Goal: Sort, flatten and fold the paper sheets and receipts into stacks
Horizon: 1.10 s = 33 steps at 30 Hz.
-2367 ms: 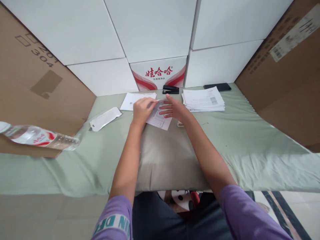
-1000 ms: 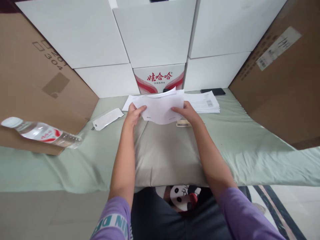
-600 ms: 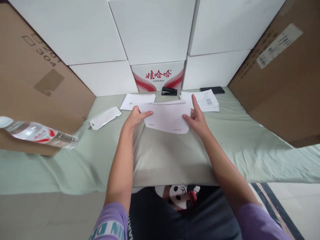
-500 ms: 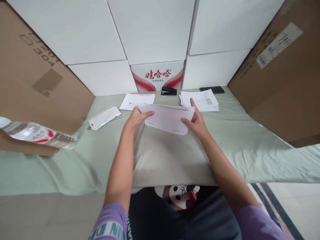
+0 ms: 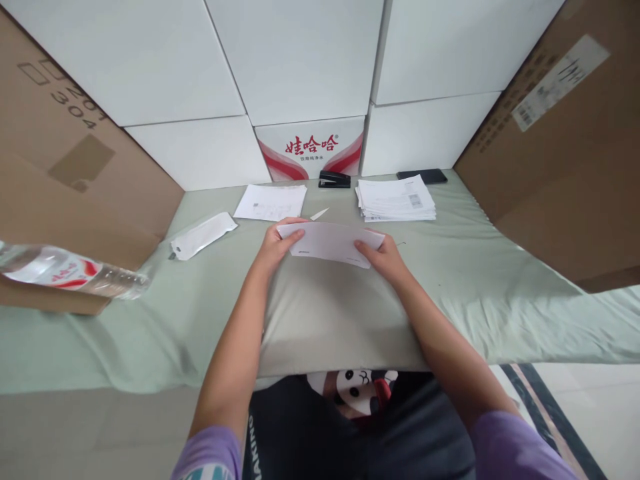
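A white sheet of paper (image 5: 327,242), slightly bowed and with small print near its lower edge, is held up over the table between my two hands. My left hand (image 5: 280,243) pinches its left end, thumb on the near face. At the right end my right hand (image 5: 383,257) grips it the same way, with most fingers hidden behind. Beyond the left hand lies a flat pile of white paper (image 5: 270,203). A thicker stack of printed papers (image 5: 395,200) is past the right hand. A black stapler (image 5: 335,179) rests between these piles. Whether several sheets are held, I cannot tell.
A white plastic packet (image 5: 204,237) and a water bottle (image 5: 75,270) lie on the left. A black phone (image 5: 423,176) is at the back right. White boxes (image 5: 310,60) wall off the back; brown cartons (image 5: 555,167) flank both sides of the green cloth (image 5: 340,320).
Both hands have drawn slightly lower and the paper now bows between them. The raised right index finger has gone behind the paper. The view has shifted a little.
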Tool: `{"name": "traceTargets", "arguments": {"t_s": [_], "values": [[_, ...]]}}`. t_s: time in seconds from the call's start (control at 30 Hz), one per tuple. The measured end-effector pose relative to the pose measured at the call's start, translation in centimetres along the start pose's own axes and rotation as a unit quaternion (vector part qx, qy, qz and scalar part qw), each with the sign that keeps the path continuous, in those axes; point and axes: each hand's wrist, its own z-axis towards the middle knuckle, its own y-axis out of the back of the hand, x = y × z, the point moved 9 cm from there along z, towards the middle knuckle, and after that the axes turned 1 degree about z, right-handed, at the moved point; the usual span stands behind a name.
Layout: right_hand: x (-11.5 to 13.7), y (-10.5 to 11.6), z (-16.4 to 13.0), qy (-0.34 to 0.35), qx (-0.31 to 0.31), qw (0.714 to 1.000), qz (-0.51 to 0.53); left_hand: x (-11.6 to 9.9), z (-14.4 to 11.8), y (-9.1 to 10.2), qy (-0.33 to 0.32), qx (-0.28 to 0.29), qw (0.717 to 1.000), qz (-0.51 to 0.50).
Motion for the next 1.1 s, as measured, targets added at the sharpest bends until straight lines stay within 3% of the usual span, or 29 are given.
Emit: {"name": "traceTargets", "arguments": {"t_s": [0.1,0.2,0.33,0.6,0.7,0.87,1.0,1.1], "values": [[-0.4,0.2,0.1,-0.010,-0.027,1.000,0.001,1.4,-0.5,0.1,0.027,-0.021,0.999,-0.003],[-0.7,0.5,0.1,-0.013,-0.050,0.999,0.006,1.2,-0.5,0.1,0.017,-0.035,0.999,0.007],[-0.6,0.7,0.3,-0.003,-0.053,0.999,0.002,0.3,-0.4,0.1,-0.007,-0.038,0.999,0.015],[-1.7,0.7,0.6,-0.036,-0.047,0.998,0.015,2.0,-0.2,1.1,0.011,-0.090,0.996,0.012],[-2.0,0.1,0.8,-0.047,-0.013,0.998,0.042,2.0,-0.1,1.8,0.004,-0.120,0.993,-0.009],[-2.7,-2.7,0.1,-0.116,0.137,0.982,0.057,0.8,0.2,3.1,-0.026,-0.162,0.985,-0.049],[-2.7,-3.7,-1.0,-0.172,0.180,0.963,0.098,1.0,-0.6,3.6,0.016,-0.123,0.991,-0.048],[-3.0,-4.3,-1.6,-0.207,0.196,0.951,0.116,1.9,-2.2,5.1,0.072,-0.102,0.992,-0.032]]}}
